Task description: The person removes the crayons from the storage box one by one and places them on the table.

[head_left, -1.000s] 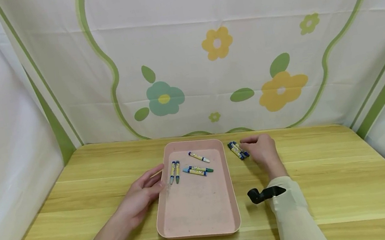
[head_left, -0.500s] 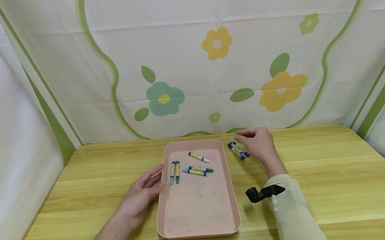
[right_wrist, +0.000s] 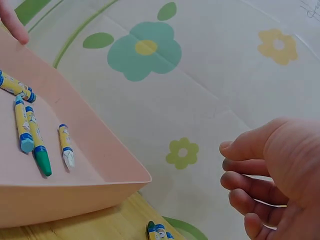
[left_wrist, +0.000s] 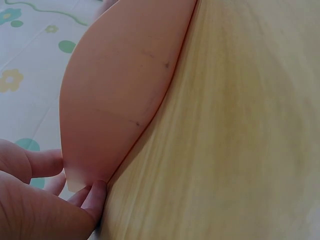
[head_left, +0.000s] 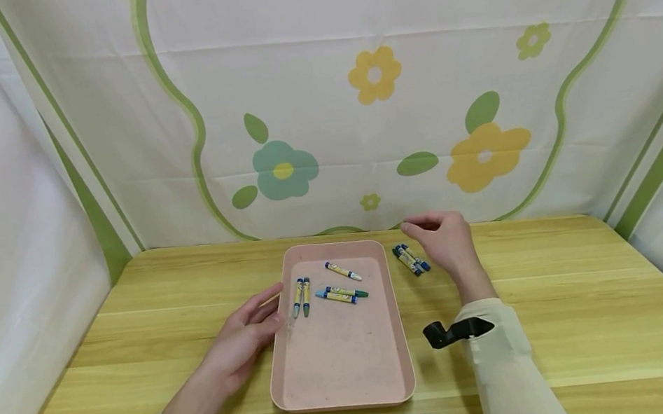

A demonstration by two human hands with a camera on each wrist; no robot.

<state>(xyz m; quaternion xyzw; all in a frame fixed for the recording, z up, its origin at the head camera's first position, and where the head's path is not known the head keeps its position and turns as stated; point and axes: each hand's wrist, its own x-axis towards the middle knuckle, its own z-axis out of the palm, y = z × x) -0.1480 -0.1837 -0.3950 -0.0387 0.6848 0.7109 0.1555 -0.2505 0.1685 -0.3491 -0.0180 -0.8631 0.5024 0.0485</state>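
Observation:
The pink tray [head_left: 348,367] lies lengthwise on the table with several crayons in it. My left hand [head_left: 241,336] is at its left side, fingertips [left_wrist: 97,195] touching the outer wall. Two crayons [head_left: 301,297] lie side by side near that wall. Another pair [head_left: 341,295] lies crosswise in the middle, and a white-tipped crayon [head_left: 343,271] sits farther back. Right of the tray, a small bunch of crayons [head_left: 410,259] with dark blue and green ends rests on the table. Just above and behind this bunch is my right hand [head_left: 446,240], its fingers loosely bent around nothing.
The wooden table [head_left: 576,314] stretches out on both sides of the tray. A white curtain [head_left: 322,95] printed with flowers hangs behind its back edge. A black wrist mount [head_left: 457,332] sits on the right sleeve.
My right hand has come off the bunch of crayons and moved up and back, leaving the bunch on the table. The left hand, tray and crayons inside stay in place.

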